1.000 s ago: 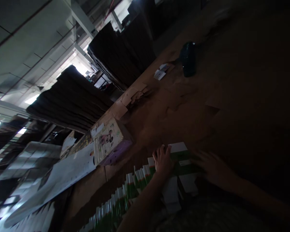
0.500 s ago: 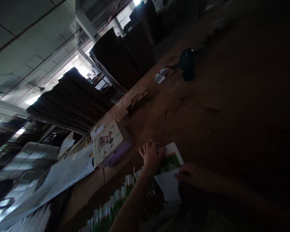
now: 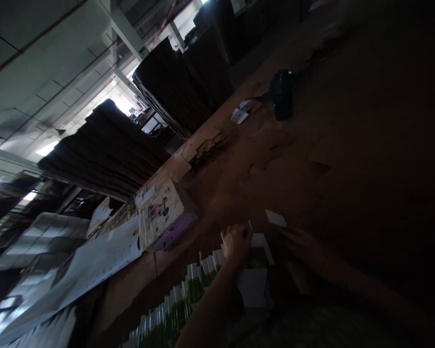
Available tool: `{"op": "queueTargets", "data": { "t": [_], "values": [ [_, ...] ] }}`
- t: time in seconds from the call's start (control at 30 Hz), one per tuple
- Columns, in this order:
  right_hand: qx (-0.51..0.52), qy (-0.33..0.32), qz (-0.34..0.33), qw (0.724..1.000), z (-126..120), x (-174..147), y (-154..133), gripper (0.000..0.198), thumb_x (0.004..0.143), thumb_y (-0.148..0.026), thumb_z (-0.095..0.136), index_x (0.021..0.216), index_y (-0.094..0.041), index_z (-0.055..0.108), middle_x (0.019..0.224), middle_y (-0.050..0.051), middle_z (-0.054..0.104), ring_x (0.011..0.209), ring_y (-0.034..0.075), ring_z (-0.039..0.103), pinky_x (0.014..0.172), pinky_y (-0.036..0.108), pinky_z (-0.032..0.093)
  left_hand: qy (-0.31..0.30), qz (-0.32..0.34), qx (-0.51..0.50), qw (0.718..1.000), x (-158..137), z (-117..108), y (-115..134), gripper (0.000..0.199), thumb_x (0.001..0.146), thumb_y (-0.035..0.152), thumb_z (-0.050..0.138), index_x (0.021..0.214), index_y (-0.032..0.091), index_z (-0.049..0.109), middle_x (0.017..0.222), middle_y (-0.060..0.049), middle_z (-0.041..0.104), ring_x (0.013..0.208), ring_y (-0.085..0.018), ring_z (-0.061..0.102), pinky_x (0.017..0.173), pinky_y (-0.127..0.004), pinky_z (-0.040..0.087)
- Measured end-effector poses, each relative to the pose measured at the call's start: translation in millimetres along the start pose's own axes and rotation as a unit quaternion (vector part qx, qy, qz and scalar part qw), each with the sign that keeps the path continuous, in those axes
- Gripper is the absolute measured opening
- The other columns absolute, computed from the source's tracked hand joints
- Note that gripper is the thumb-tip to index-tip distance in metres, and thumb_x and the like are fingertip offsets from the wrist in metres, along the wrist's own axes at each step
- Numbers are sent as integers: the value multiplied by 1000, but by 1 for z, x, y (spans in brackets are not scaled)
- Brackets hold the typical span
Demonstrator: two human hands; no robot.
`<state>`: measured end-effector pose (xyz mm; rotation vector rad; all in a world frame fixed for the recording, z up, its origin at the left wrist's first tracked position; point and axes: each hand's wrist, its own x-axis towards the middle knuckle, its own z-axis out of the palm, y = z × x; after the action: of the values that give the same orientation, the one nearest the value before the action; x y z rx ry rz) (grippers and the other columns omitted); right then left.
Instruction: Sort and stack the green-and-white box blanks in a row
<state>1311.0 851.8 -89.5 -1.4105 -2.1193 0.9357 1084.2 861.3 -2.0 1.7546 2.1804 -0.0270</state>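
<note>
My left hand (image 3: 236, 244) has its fingers curled at the far edge of a green and white printed card piece (image 3: 263, 244) with an orange stripe. A thin pale edge sticks up beside its fingertips, and what it grips is hidden. My right hand (image 3: 302, 244), dim and slightly blurred, is closed on a flat card with a white end (image 3: 276, 218), held to the right. Nearer my body lie white card flaps (image 3: 254, 287). Along my left forearm runs a row of overlapping green and white card pieces (image 3: 174, 302), standing on edge.
A box with a cartoon picture (image 3: 163, 212) stands left of my hands, beside a large white sheet (image 3: 105, 256). Brown card scraps (image 3: 201, 145), small papers (image 3: 239, 115) and a dark green jug-like container (image 3: 282, 96) are farther along the brown table (image 3: 246, 159). Tall dark stacks (image 3: 105, 150) rise behind.
My right hand has moved right with a card, away from the white flaps. My left hand has shifted slightly right and toward me, its fingers more curled.
</note>
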Motion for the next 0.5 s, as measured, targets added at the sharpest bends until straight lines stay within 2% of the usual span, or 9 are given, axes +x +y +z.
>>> {"op": "queueTargets", "data": {
  "t": [0.07, 0.13, 0.23, 0.3, 0.37, 0.43, 0.5],
  "values": [
    [-26, -34, -33, 999, 32, -5, -9, 56, 94, -57, 34, 139, -30, 53, 151, 10, 45, 138, 34, 40, 106, 54, 42, 1, -2, -2, 1000, 0, 2, 0, 16, 88, 27, 57, 87, 28, 73, 101, 1, 72, 106, -22, 58, 96, -40, 37],
    [-74, -41, -49, 995, 59, -12, -5, 57, 94, -56, 37, 145, -31, 46, 156, 12, 35, 143, 39, 27, 108, 62, 34, 3, -2, 2, 1000, 0, 4, -1, 16, 88, 27, 57, 86, 28, 73, 101, 1, 72, 107, -22, 57, 96, -41, 36],
    [-116, -13, -68, 991, 83, -20, 9, 57, 94, -53, 41, 147, -32, 40, 160, 14, 27, 144, 44, 21, 106, 67, 32, 5, 2, 17, 1000, -1, 6, -1, 15, 88, 28, 57, 85, 28, 72, 101, 2, 71, 107, -22, 56, 95, -40, 36],
    [-124, 13, -82, 989, 88, -21, 12, 59, 94, -53, 43, 149, -33, 37, 162, 14, 20, 143, 45, 21, 104, 67, 34, -3, 7, 33, 999, -2, 6, -1, 15, 89, 30, 56, 85, 28, 70, 101, 2, 70, 107, -22, 55, 96, -41, 35],
    [-133, 27, -91, 987, 86, -20, 9, 60, 93, -52, 46, 149, -34, 37, 162, 14, 21, 143, 43, 25, 104, 63, 36, -9, 11, 49, 999, -3, 8, 1, 15, 90, 31, 55, 88, 28, 69, 102, 1, 69, 108, -22, 54, 96, -41, 35],
    [-148, 27, -93, 984, 78, -16, 2, 59, 91, -51, 50, 147, -33, 41, 157, 14, 33, 141, 41, 31, 105, 61, 37, -4, 28, 55, 998, -4, 12, 3, 18, 88, 34, 56, 102, 30, 67, 112, -1, 66, 112, -23, 52, 99, -43, 35],
    [-152, 10, -99, 983, 66, -10, -3, 54, 91, -48, 51, 142, -32, 49, 147, 15, 49, 135, 37, 44, 103, 58, 41, -1, 60, 59, 996, -5, 16, 6, 37, 85, 38, 60, 122, 31, 58, 127, -3, 59, 121, -26, 47, 104, -46, 33]
  ]
}}
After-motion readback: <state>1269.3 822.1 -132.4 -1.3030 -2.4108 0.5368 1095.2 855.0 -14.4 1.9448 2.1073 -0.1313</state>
